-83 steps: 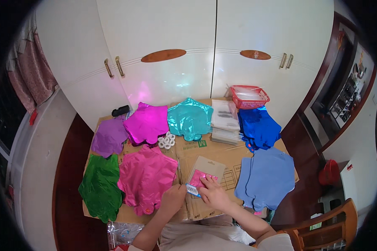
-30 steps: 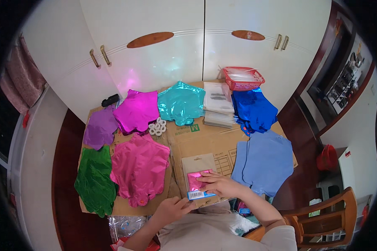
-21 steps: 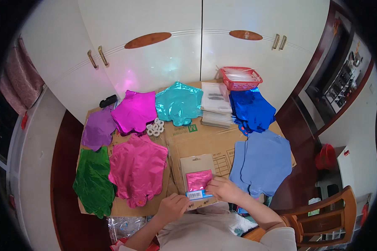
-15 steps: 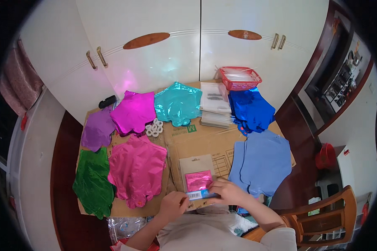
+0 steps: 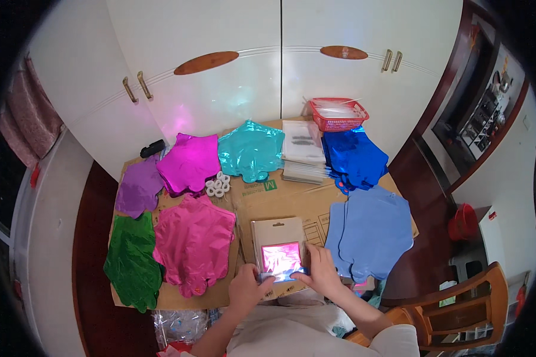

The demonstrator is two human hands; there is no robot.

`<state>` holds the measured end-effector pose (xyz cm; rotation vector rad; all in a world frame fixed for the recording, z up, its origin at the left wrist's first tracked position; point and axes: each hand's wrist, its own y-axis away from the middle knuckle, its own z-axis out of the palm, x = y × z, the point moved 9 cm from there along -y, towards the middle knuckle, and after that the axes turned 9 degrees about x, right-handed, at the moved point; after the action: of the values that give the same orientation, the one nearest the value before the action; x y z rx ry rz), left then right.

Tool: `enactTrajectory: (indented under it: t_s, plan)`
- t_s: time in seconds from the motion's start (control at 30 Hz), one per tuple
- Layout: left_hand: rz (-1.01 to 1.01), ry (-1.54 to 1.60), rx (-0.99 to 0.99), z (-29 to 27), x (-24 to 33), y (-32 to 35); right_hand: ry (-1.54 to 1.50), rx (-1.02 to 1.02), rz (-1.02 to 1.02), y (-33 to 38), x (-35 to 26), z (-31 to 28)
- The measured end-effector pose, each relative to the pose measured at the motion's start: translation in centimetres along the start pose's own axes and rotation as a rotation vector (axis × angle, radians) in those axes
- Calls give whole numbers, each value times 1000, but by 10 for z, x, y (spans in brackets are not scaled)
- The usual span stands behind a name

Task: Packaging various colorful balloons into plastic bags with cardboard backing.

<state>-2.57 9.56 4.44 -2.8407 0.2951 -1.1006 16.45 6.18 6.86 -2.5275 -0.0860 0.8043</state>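
Note:
A flat clear packet with a tan backing and a hang slot lies on the cardboard near the table's front edge. Inside it shows a shiny pink foil square, with a blue strip along its lower side. My left hand grips the packet's lower left corner, its thumb over the blue strip. On the lower right corner, my right hand holds the edge, thumb pressed on the front and fingers along the side. The packet's bottom edge is partly hidden by my thumbs.
Foil balloon stacks lie around: green, pink, purple, magenta, teal, dark blue, pale blue. Behind are white ribbon rolls, stacked clear bags and a red basket. A wooden chair stands right.
My hands have moved slightly apart to the packet's two lower corners. My right hand no longer covers the pink foil's right side, and the foil now reflects brightly.

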Motion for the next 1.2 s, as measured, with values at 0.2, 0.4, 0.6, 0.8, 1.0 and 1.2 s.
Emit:
enactTrajectory:
  t_s: [0.2, 0.4, 0.6, 0.8, 1.0, 1.2]
  plan:
    - [-248, 739, -48, 29, -30, 20, -791, -179, 606, 42, 32, 43]
    - [-258, 796, -367, 31, -24, 53, -1241, -231, 768, 84, 16, 29]
    - [10, 597, -419, -39, 8, 59, -1212, -599, 813, 185, 58, 32]
    - [336, 248, -260, -190, 66, 38, -1184, -420, 1250, 287, 154, 5]
    - [677, -145, -279, -210, 103, 34, -288, 174, 1153, 307, 280, -66]
    - [741, -237, -316, -203, 111, 39, 344, -141, 823, 292, 296, -14]
